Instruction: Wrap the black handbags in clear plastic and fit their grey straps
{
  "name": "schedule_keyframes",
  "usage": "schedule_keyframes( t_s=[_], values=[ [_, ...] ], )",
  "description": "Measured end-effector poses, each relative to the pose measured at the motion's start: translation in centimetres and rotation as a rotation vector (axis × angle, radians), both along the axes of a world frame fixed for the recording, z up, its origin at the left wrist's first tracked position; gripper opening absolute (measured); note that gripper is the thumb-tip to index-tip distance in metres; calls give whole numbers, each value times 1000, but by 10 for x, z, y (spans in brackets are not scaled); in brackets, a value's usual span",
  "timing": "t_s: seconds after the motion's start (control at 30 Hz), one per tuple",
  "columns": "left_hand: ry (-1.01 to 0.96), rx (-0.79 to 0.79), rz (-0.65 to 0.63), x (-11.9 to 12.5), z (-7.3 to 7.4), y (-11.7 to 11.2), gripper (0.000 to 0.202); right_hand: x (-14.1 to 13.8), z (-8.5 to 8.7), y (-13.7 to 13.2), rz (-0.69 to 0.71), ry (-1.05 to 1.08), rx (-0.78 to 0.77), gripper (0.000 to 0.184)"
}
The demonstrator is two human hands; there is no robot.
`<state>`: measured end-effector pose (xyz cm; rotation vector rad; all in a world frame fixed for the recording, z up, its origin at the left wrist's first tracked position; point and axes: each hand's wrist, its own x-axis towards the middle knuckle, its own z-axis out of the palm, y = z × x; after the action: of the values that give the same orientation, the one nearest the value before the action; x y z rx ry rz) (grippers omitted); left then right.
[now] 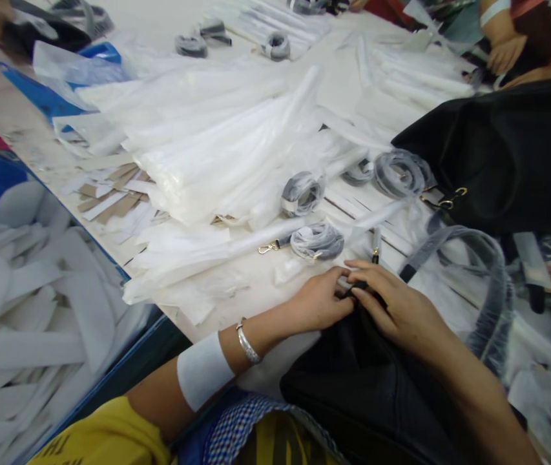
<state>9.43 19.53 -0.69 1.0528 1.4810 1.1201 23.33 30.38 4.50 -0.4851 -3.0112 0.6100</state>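
Observation:
A black bag (372,387) lies at the table's near edge, partly over my lap. My left hand (321,300) and my right hand (394,303) meet at its top edge, fingers closed and pinching a small dark part of the bag between them. A silver bracelet and a white wristband sit on my left forearm. Just beyond my fingers lies a coiled grey strap in clear wrap (317,241) with a gold clasp (268,248). A wrapped bag handle (491,284) arches to the right of my right hand.
A heap of white plastic sleeves (217,148) fills the table's middle. More coiled straps (301,192) lie around it. A second black bag (498,161) stands at the right. A blue bin of white foam pieces (28,310) is at the left. Another person's hand (505,51) is far right.

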Motion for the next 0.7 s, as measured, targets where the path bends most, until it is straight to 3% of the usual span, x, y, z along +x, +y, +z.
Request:
schedule_keyframes(
  t_s=[0.23, 0.43, 0.6, 0.7],
  values=[
    [-25, -15, 141, 6, 9, -5, 33, 4, -1, 8, 80, -158, -73, 46],
    [-238, -36, 134, 9, 4, -19, 69, 6, -3, 11, 92, -163, -88, 39],
    [-363, -47, 158, 15, 3, -37, 76, -2, -2, 14, 103, -195, -128, 25],
    [-326, -131, 62, 16, 8, -54, 85, -5, 3, 14, 22, -220, -111, 13]
  ],
)
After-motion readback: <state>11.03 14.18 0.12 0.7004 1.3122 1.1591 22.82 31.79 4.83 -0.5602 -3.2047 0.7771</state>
